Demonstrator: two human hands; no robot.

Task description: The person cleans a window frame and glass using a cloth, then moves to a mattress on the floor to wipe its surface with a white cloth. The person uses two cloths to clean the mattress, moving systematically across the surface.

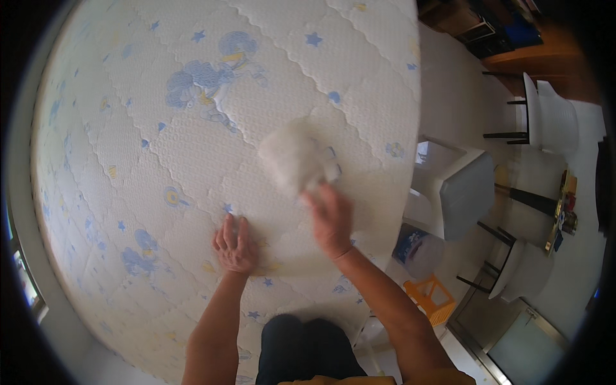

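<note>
Beneath me spreads a quilted white mattress (202,159) printed with blue and yellow cartoon figures, stars and hearts. My left hand (236,245) presses flat on it, fingers spread, holding nothing. In my right hand (332,216) is a fluffy white duster (293,156), gripped at its near end. The duster's head lies over the mattress ahead of my hand and is blurred by motion; its handle is mostly hidden. My knees (308,349), in dark trousers, rest at the near part of the mattress.
Off the mattress's right edge stand a grey-and-white box-shaped item (467,195), a clear plastic bag or pack (418,252) and an orange plastic basket (433,298). Farther right are white chairs (553,118) with dark legs and a wooden shelf (539,62). A window (26,279) lies at far left.
</note>
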